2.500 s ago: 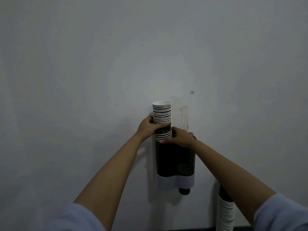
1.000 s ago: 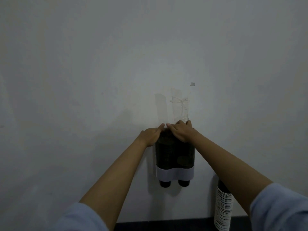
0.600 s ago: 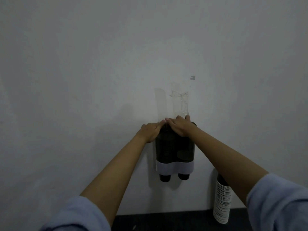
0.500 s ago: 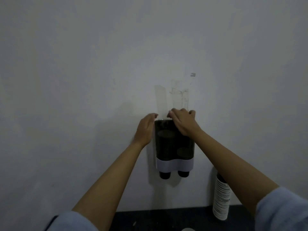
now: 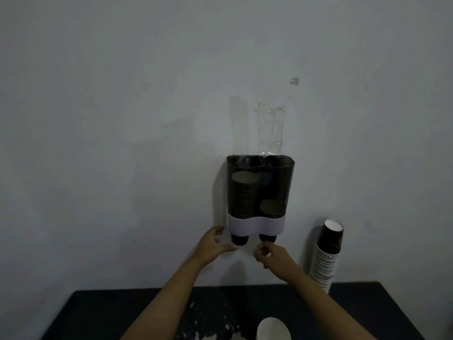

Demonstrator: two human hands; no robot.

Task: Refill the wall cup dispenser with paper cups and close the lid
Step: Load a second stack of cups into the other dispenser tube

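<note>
Both hands hover under the wall dispenser (image 5: 259, 190), holding nothing: the left hand (image 5: 212, 246) has fingers (image 5: 219, 229) spread apart near the left cup bottom (image 5: 68, 239); the right hand (image 5: 274, 257) has fingers loosely curled

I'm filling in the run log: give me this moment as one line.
left hand: open, below dispenser | right hand: empty, below outlets | left tube fuller than right | spare cup stack against wall

bare wall left of dispenser (image 5: 259, 190), cup stack (image 5: 327, 256) blocking right
</note>
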